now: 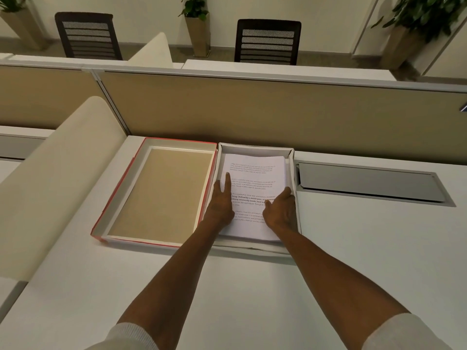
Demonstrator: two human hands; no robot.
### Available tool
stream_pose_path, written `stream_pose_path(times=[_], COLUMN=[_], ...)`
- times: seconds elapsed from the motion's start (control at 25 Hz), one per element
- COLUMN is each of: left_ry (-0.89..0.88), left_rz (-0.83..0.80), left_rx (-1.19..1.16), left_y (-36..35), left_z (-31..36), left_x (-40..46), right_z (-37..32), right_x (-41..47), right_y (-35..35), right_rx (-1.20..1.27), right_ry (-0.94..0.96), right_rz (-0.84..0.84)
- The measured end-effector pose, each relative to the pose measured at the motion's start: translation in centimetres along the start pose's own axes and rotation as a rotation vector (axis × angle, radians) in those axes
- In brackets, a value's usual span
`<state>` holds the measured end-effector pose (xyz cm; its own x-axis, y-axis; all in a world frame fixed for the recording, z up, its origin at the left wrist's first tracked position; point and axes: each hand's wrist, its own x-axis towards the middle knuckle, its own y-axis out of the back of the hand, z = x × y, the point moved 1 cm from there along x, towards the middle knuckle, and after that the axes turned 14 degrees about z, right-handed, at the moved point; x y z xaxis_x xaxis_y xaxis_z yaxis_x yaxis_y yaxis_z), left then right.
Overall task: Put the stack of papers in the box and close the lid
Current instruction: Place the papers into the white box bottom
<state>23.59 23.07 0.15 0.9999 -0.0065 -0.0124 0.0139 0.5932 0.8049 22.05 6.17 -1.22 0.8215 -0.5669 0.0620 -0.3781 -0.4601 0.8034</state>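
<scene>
A white stack of printed papers (255, 173) lies inside the open white box (255, 147) at the back of the desk. My left hand (221, 200) rests flat on the left side of the top sheet, fingers stretched forward. On the stack's right side my right hand (280, 210) presses down, with curled fingers at the paper's right edge by the box wall. The red-edged lid (161, 195) lies upside down to the left of the box and touches it, showing its brown inside.
A tan partition (252, 109) rises right behind the box. A cream curved divider (50, 185) stands to the left. A grey cable hatch (369, 183) is set in the desk right of the box. White desk surface (252, 286) spreads in front.
</scene>
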Motion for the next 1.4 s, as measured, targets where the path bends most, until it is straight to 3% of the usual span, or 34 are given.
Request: stream_pose_path(times=[0.16, 0.28, 0.44, 0.68, 0.8, 1.0, 1.28, 1.4], left_ry=[-0.087, -0.059, -0.095, -0.213, -0.3, -0.279, -0.231, -0.258], left_rz=[-0.01, -0.033, -0.054, 0.076, 0.097, 0.086, -0.162, -0.137], left_rx=[0.16, 0.168, 0.246, 0.339, 0.448, 0.355, 0.363, 0.343], left_y=[-1.4, -1.8, -1.9, -3.2, -3.1, -1.9, -1.2, -0.2], left_z=[-0.8, -1.0, -1.1, -1.2, -1.2, -0.7, -1.1, -0.7], left_x=[-0.6, -0.5, -0.5, -1.6, -1.7, -2.2, -3.7, -4.1], right_z=[0.1, 0.4, 1.0, 1.2, 2.1, 1.5, 1.7, 1.5], right_x=[0.4, 0.6, -0.1, -1.5, -2.4, -2.7, -6.4, -6.3], right_y=[0.1, 0.2, -0.2, -0.1, -0.1, 1.0, 1.5, 2.4], right_rx=[-0.032, -0.033, -0.207, -0.32, -0.36, -0.341, -0.342, -0.308], right_ry=[0.051, 0.08, 0.148, 0.495, 0.581, 0.572, 0.578, 0.586], right_rz=[-0.012, -0.039, -0.098, 0.067, 0.03, -0.011, -0.123, -0.153])
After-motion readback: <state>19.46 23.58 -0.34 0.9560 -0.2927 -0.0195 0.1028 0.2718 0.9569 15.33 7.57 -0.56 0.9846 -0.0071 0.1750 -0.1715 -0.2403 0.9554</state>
